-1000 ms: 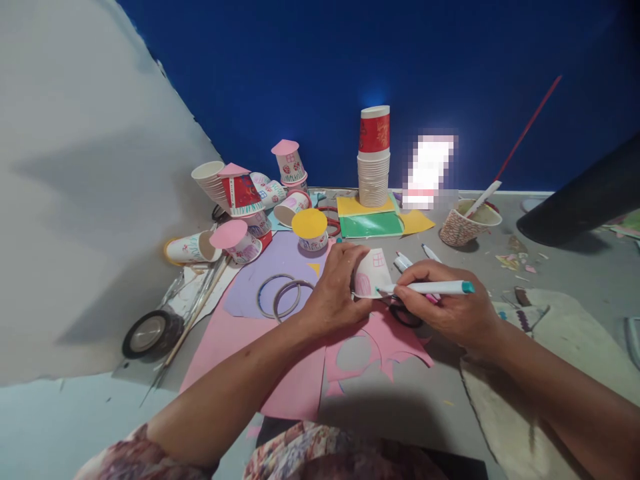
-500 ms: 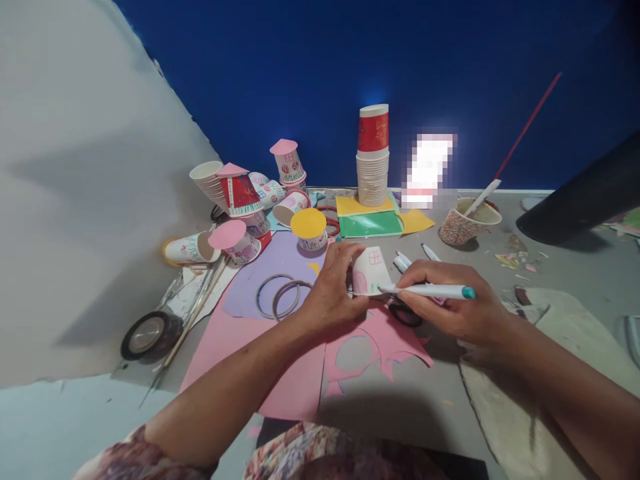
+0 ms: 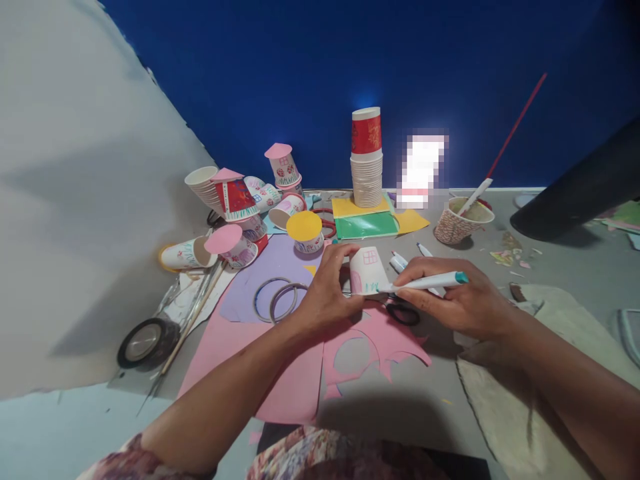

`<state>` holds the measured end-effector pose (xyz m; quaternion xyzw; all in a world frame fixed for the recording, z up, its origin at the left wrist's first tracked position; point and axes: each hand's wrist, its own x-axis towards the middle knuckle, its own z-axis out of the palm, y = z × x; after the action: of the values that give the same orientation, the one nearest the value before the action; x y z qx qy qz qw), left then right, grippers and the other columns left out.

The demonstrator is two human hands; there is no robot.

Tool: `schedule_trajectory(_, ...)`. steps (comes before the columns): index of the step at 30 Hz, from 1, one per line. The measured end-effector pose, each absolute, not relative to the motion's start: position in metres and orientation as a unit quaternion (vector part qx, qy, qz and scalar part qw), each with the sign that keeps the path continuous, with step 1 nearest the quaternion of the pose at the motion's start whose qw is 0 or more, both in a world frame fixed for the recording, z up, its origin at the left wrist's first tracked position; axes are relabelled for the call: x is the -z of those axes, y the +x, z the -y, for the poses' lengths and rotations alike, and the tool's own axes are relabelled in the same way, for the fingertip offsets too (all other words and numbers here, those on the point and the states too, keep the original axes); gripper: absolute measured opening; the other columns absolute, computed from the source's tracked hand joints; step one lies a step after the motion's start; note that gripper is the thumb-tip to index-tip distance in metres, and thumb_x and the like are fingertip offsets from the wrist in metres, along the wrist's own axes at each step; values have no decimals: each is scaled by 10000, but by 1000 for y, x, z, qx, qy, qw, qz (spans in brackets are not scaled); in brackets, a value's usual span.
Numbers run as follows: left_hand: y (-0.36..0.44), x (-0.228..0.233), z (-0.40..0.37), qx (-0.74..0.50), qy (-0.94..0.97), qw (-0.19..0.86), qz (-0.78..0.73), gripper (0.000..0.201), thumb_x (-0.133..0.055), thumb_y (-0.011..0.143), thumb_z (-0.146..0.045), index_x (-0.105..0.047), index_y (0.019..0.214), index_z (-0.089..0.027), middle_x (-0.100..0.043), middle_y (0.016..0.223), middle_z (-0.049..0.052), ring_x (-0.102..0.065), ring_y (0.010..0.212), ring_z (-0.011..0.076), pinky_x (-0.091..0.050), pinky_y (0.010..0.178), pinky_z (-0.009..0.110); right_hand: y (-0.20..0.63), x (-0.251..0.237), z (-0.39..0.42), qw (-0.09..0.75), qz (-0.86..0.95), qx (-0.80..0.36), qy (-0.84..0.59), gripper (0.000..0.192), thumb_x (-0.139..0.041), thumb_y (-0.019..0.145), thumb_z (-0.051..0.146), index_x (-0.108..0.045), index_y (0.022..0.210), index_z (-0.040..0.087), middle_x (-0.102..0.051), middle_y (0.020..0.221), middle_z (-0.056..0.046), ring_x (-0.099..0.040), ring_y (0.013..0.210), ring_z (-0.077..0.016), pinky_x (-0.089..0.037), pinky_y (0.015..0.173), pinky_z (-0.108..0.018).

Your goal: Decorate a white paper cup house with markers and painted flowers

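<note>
My left hand (image 3: 333,287) is closed around the side of a white paper cup (image 3: 371,270), held upside down above the table. The cup carries a pink window drawing, a pink door shape and short green strokes near its rim. Between the fingertips of my right hand (image 3: 455,293) is a white marker pen (image 3: 427,283) with a teal end. Its tip touches the cup's lower right, beside the green strokes. Under the hands lie black-handled scissors (image 3: 403,314), partly hidden, and a pink paper sheet (image 3: 350,353) with round cut-outs. Other markers (image 3: 399,261) lie just behind my right hand.
Several decorated paper cups (image 3: 237,193) stand or lie at the back left. A cup stack (image 3: 367,173) rises behind the cup in hand. Two rings (image 3: 283,300) rest on purple paper, with tape (image 3: 145,343) farther left. A patterned cup (image 3: 457,223) and a cloth (image 3: 550,347) are at right.
More green strokes show along the cup's lower edge, and the marker is tilted a little more. The cup stays in my left hand. The whole view has shifted slightly.
</note>
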<state>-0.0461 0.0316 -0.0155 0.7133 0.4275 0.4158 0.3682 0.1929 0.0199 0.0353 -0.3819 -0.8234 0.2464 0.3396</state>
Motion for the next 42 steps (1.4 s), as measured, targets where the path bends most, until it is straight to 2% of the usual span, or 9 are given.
schedule_trajectory(4,-45,15,-33,-431,690,406,-416,783,-993,645,-225,-565,1299,-260,-546,1402,88,-560,1346,292,-544,1127,462,196,-35,-22,349,816,-250,-388,172,-686,981,362,-767,891,240,-793,836,-58,-752,743,-228,-576,671,-326)
schedule_trajectory(12,-42,12,-31,-429,617,509,-420,817,-1002,609,-204,-550,1289,-244,-575,1412,101,-622,1322,313,-534,1122,476,201,-37,-26,341,806,-291,-386,157,-712,963,367,-784,899,244,-786,821,-42,-717,708,-192,-556,657,-297)
schedule_trajectory(19,-42,14,-31,-426,603,522,-426,827,-989,602,-179,-536,1292,-237,-593,1442,130,-604,1367,331,-479,1186,513,202,-38,-28,339,800,-287,-403,159,-720,952,366,-788,893,235,-781,796,-33,-707,708,-187,-539,673,-295)
schedule_trajectory(24,-42,15,-32,-420,597,540,-419,834,-989,613,-181,-496,1282,-243,-632,1396,120,-627,1348,314,-487,1177,490,202,-40,-29,341,777,-330,-414,192,-734,923,392,-790,863,219,-761,750,-31,-683,665,-176,-512,628,-285)
schedule_trajectory(29,-44,14,-31,-387,632,506,-440,763,-880,688,-102,-481,1323,-243,-627,1405,128,-620,1354,310,-480,1183,491,203,-41,-30,317,754,-393,-419,170,-729,904,367,-776,853,212,-732,699,-13,-669,621,-168,-499,579,-273)
schedule_trajectory(34,-51,13,-33,-365,714,415,-430,940,-770,740,-79,-383,1570,-295,-477,1598,140,-467,1513,338,-376,1284,551,201,-43,-31,325,751,-390,-421,162,-727,890,361,-771,849,211,-718,700,-9,-659,613,-164,-513,581,-281)
schedule_trajectory(38,-55,10,-34,-337,765,356,-418,920,-861,696,-163,-490,1527,-296,-477,1577,131,-380,1557,369,-313,1326,579,199,-41,-28,309,745,-409,-427,142,-729,902,343,-778,888,210,-735,726,-11,-641,576,-150,-516,560,-274)
schedule_trajectory(42,-55,7,-34,-371,712,418,-425,837,-924,701,-235,-562,1453,-303,-517,1562,107,-482,1490,354,-393,1280,540,196,-36,-26,322,749,-406,-414,163,-729,922,366,-779,905,213,-765,778,-30,-678,626,-161,-530,589,-271)
